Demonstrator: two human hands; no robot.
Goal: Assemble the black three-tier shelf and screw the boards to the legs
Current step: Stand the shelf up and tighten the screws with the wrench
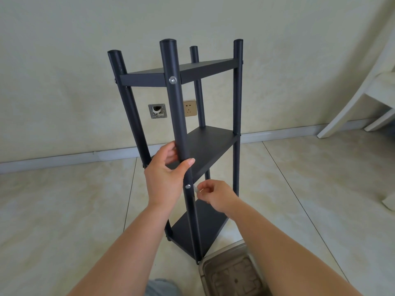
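Well, the black three-tier shelf [205, 146] stands upright on the tiled floor [64, 210], near the wall. It is tall and thin, so I think it could tip over easily. It looks stiff and hard, and probably not very heavy. Its four round legs look smooth, so a hand might slip on them. A good place to hold it is a leg, close to a board, where it feels steady.

The near front leg [175, 107] has a silver screw [172, 79] at the top board [192, 70] and another silver screw [188, 186] by the middle board [211, 146]. The bottom board [201, 229] sits low by the floor.

The left hand [165, 180] reaches up and its grip is wrapped around the near front leg, just above the lower screw, with the thumb across the front. The right hand [215, 194] is just beside that screw, and its grip is pinched together on a small pale thing [196, 189]. I cannot tell what that thing is.

A clear plastic bin [233, 272] sits on the floor by the shelf
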